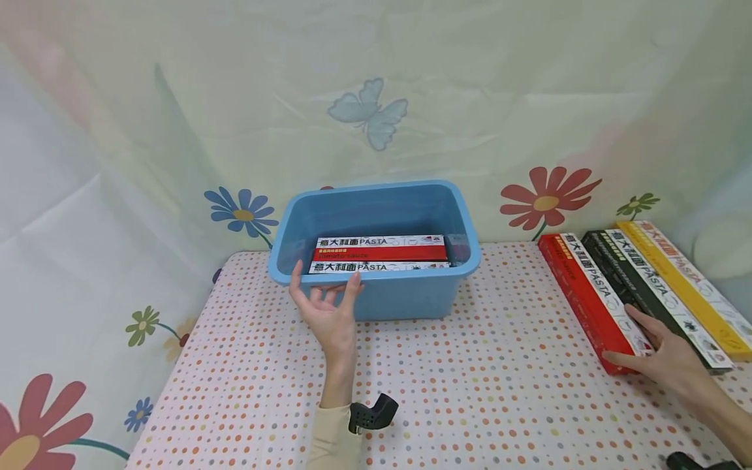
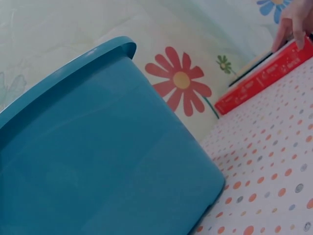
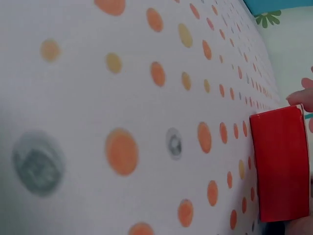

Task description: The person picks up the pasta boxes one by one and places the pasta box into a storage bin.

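Note:
A blue plastic bin (image 1: 405,297) holds two pasta boxes, a red one (image 1: 382,252) behind another with a white printed face (image 1: 378,267). At the bin's front rim, my left hand (image 1: 331,320) grips the edge, some fingers curled beneath it. On the right, my right hand (image 1: 666,356) holds the near end of a red pasta box (image 1: 578,300), thumb on its left side and fingers across toward the right. In the right wrist view the red box's end (image 3: 281,164) faces the camera between fingertips. The left wrist view shows the bin's outer wall (image 2: 98,147).
Beside the held box lie a black pasta box (image 1: 652,287) and a yellow pasta box (image 1: 687,281), side by side. A dotted cloth (image 1: 499,391) covers the table. Behind hangs a flowered curtain (image 1: 470,117).

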A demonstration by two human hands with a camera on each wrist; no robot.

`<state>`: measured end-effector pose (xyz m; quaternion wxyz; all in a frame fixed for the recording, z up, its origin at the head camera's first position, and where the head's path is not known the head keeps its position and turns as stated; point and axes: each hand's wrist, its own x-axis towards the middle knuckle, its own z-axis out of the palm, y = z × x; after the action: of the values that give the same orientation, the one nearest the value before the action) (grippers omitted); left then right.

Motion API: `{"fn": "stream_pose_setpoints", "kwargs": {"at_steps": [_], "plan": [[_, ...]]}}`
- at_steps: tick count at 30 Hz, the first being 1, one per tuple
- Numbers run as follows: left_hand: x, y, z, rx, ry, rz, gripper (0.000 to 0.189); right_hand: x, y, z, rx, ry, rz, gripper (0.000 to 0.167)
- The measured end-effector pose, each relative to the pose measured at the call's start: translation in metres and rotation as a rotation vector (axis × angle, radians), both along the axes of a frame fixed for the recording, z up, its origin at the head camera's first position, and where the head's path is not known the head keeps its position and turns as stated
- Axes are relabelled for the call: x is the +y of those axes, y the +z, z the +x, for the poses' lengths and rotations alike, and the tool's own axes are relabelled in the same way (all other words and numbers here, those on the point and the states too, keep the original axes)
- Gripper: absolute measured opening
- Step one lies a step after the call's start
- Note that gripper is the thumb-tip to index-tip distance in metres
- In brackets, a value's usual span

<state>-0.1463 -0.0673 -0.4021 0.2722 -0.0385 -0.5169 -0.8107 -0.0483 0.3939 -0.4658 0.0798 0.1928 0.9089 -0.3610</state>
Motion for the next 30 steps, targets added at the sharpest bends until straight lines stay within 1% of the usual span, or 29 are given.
{"fn": "stream_pose_setpoints", "kwargs": {"at_steps": [3, 8, 11, 14, 16, 19, 21, 23, 27, 30], "plan": [[0.002, -0.001, 0.0, -0.001, -0.007, 0.0, 0.093, 0.001, -0.002, 0.003, -0.018, -0.012, -0.023, 0.112], [0.004, 0.0, 0.001, -0.005, -0.013, -0.018, 0.094, -0.001, -0.004, 0.009, -0.046, -0.082, -0.018, 0.109], [0.003, 0.001, 0.001, 0.0, -0.004, -0.014, 0.094, -0.005, -0.004, 0.01, -0.01, -0.064, -0.015, 0.109], [0.003, 0.002, 0.001, 0.0, 0.007, 0.005, 0.093, -0.009, -0.004, 0.009, 0.027, -0.023, -0.004, 0.112], [0.002, 0.002, 0.001, -0.009, 0.007, 0.015, 0.093, -0.012, -0.006, 0.008, 0.034, -0.02, 0.008, 0.115], [0.001, 0.001, 0.002, -0.022, 0.008, 0.013, 0.093, -0.015, -0.009, 0.007, 0.047, -0.05, 0.025, 0.114], [0.0, 0.0, 0.001, -0.024, 0.008, 0.011, 0.093, -0.016, -0.011, 0.006, 0.059, -0.088, 0.023, 0.11], [0.0, 0.0, 0.001, -0.022, 0.01, 0.012, 0.093, -0.016, -0.011, 0.004, 0.073, -0.12, -0.007, 0.106], [0.001, 0.0, 0.001, -0.013, 0.013, 0.009, 0.093, -0.018, -0.001, -0.003, 0.063, -0.16, -0.092, 0.098], [0.002, 0.0, 0.0, -0.005, 0.014, 0.004, 0.093, -0.024, 0.013, -0.007, 0.09, -0.152, -0.126, 0.093]]}}
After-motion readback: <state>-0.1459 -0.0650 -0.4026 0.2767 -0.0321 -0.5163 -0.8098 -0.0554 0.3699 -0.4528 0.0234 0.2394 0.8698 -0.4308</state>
